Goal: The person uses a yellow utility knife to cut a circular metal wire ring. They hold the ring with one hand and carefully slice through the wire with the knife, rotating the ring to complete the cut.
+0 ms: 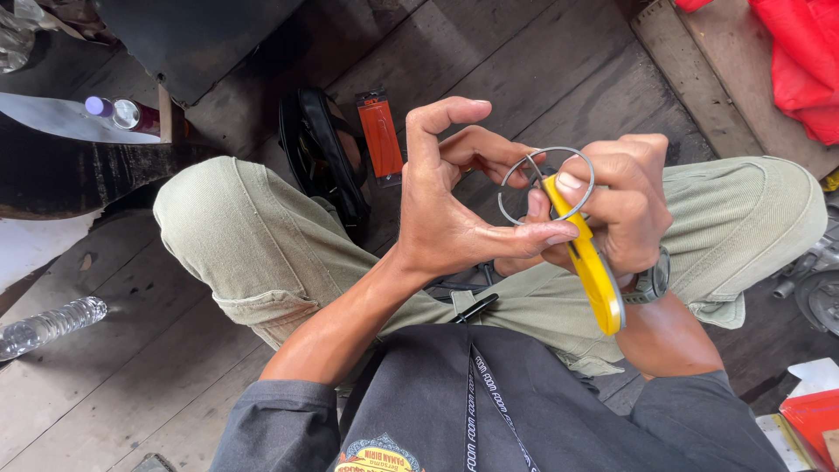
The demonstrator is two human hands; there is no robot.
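We sit cross-legged on a plank floor (131,350), our knees in khaki trousers (262,245) spread left and right. Beyond the left knee lie a black sandal (319,153) and, just right of it, an orange pack (382,135); a clear bottle (48,325) lies at the near left edge. Red cloth (800,61) fills the far right corner. Our left hand (454,210) and right hand (625,205) meet above the lap. The right is clamped on a yellow cutter (594,271), thumb pressing its far end. The left pinches a thin metal ring (546,185), which rests against the cutter's tip.
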